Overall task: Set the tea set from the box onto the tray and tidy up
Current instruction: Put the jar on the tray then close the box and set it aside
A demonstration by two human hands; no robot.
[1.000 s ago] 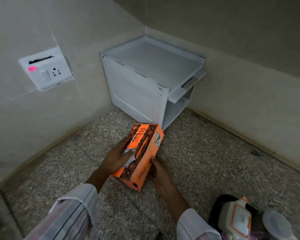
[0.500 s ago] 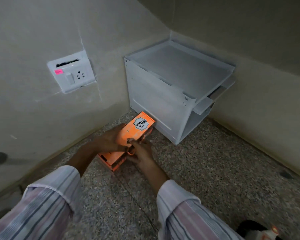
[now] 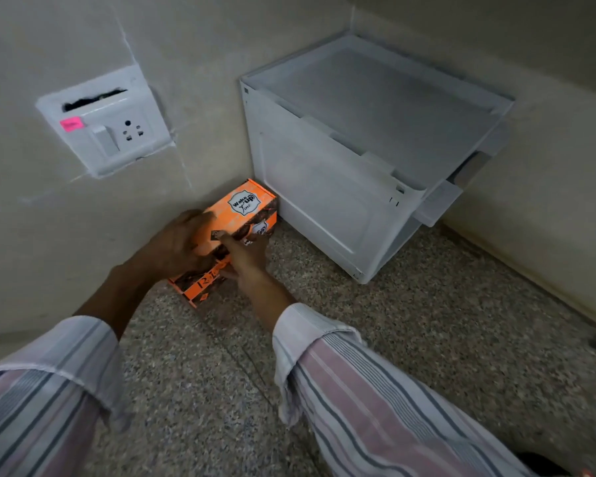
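Head view: one orange box (image 3: 236,222) lies on the speckled floor (image 3: 410,339), its far end in the gap between the wall (image 3: 31,218) and one white cabinet (image 3: 351,160), just beside the cabinet's foot. Two hands hold it: the left hand (image 3: 176,244) curls over its top and wall side, the right hand (image 3: 246,258) grips its near side. Their fingers hide the box's middle; the left is blurred. One socket plate (image 3: 105,120) is on the wall. Two striped sleeves (image 3: 375,401) run off the bottom edge.

Box (image 3: 241,215) wedged between wall (image 3: 83,208), cabinet (image 3: 327,191); floor (image 3: 410,321) rightward open.
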